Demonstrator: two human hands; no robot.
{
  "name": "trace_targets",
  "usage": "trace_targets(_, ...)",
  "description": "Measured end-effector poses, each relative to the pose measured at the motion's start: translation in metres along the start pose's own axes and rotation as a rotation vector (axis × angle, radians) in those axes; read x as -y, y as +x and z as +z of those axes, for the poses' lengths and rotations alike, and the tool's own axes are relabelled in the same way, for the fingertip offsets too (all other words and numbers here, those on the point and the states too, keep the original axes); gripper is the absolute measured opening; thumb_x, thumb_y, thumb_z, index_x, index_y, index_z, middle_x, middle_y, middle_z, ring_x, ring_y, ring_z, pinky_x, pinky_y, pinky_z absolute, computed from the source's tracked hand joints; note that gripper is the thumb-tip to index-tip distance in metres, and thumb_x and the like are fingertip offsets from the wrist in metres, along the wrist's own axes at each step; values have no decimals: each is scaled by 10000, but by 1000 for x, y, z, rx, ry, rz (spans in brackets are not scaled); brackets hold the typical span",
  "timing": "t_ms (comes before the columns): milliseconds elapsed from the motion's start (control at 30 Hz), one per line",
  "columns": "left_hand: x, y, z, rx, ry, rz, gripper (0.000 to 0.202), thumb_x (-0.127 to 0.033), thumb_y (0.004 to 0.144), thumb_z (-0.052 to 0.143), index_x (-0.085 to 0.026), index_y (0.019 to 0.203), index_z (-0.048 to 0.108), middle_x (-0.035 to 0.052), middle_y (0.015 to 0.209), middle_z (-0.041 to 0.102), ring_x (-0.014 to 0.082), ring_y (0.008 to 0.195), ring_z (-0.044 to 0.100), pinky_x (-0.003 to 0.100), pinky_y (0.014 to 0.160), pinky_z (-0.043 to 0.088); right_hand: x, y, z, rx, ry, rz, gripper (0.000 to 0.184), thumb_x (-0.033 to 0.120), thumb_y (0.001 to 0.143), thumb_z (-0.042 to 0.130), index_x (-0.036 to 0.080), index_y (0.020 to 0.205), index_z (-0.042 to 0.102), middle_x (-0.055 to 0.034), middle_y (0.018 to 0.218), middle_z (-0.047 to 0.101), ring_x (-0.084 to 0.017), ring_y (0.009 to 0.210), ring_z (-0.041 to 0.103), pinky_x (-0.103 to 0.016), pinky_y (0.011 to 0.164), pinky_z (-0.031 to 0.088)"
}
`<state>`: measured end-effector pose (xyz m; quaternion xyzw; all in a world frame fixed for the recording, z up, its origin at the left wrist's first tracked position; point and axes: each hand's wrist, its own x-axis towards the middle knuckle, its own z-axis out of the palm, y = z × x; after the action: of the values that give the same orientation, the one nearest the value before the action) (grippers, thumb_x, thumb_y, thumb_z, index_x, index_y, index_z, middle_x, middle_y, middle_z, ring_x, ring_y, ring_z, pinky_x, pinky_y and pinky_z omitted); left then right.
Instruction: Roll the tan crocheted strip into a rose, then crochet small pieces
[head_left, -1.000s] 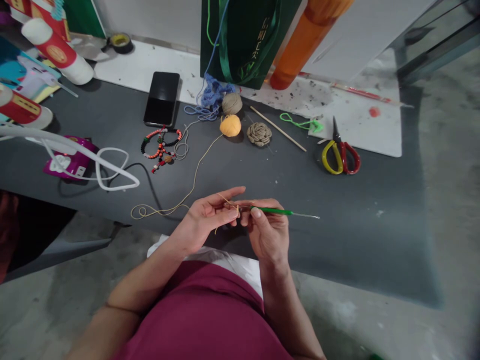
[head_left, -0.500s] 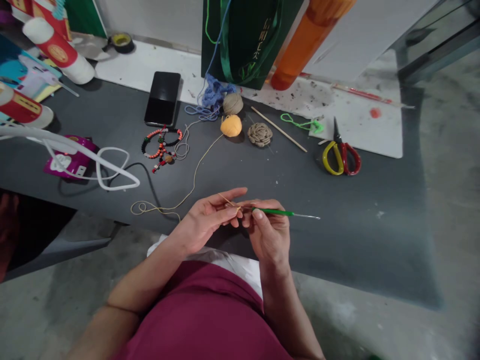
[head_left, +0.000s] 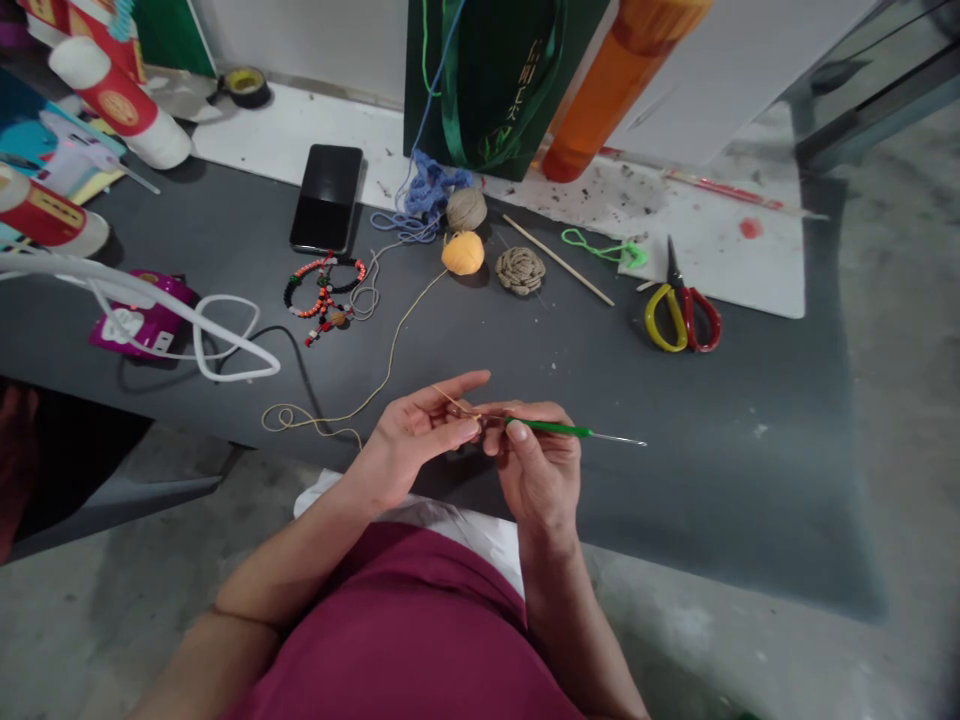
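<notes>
My right hand (head_left: 541, 455) grips a crochet hook (head_left: 559, 428) by its green handle, with one bare metal end pointing right. Thumb and fingertips of my left hand (head_left: 420, 430) pinch yellow yarn close to the hook's other end, and its index finger is stretched out with the strand over it. The stitches between my fingertips are too small to make out. From the left hand the yarn (head_left: 389, 365) runs in loose loops over the table to a yellow ball of yarn (head_left: 463, 254).
Behind my hands lie a coiled beige piece (head_left: 520, 270), a wooden stick (head_left: 559, 260), scissors (head_left: 681, 310), a phone (head_left: 327, 198) and a beaded bracelet (head_left: 322, 290). A white cable (head_left: 240, 360) crosses at left. An orange bottle (head_left: 615, 95) stands by a green bag (head_left: 495, 100).
The free metal end of the crochet hook has tipped slightly down and to the right. Both hands have barely moved and keep their grips.
</notes>
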<state>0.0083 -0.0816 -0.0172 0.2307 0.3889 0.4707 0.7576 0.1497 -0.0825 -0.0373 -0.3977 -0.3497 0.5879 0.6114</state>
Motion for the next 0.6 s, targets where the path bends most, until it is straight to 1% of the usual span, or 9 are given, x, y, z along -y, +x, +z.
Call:
trace_targets(133, 1, 0, 1, -25, 33, -6, 437, -262, 721, 853, -258, 1152, 781, -3, 806, 673, 108, 743, 547, 275, 720, 434, -1, 0, 0, -21, -39, -1, 212, 447, 743, 836, 276, 798, 724, 10, 783, 814, -100, 468, 596, -257, 469, 488)
trace_targets(300, 2, 0, 1, -8, 24, 22, 439, -279, 727, 853, -254, 1159, 776, -11, 789, 672, 101, 732, 562, 285, 785, 482, -1, 0, -2, 14, 0, 8, 167, 408, 774, 827, 287, 827, 724, 20, 804, 817, -101, 490, 597, -260, 483, 499)
trace_targets(400, 4, 0, 0, -7, 32, 47, 451, -268, 733, 850, -256, 1176, 768, -16, 781, 671, 97, 725, 576, 288, 799, 500, -1, 0, -1, 24, 19, -3, 134, 383, 789, 821, 295, 837, 731, 22, 820, 823, -97, 497, 599, -255, 488, 496)
trace_targets(500, 4, 0, 0, -28, 82, 97, 457, -264, 741, 848, -266, 1191, 762, -19, 787, 673, 96, 745, 589, 282, 811, 505, -1, 0, 0, 7, 18, -7, 131, 379, 777, 827, 295, 824, 738, 20, 805, 825, -92, 484, 595, -246, 480, 483)
trace_targets(600, 3, -2, -1, -69, 165, 143, 470, -272, 747, 847, -269, 1207, 755, -9, 827, 683, 108, 796, 598, 278, 821, 502, 0, 0, 0, -32, -34, -4, 169, 416, 756, 830, 284, 798, 732, 11, 777, 821, -97, 467, 588, -252, 467, 467)
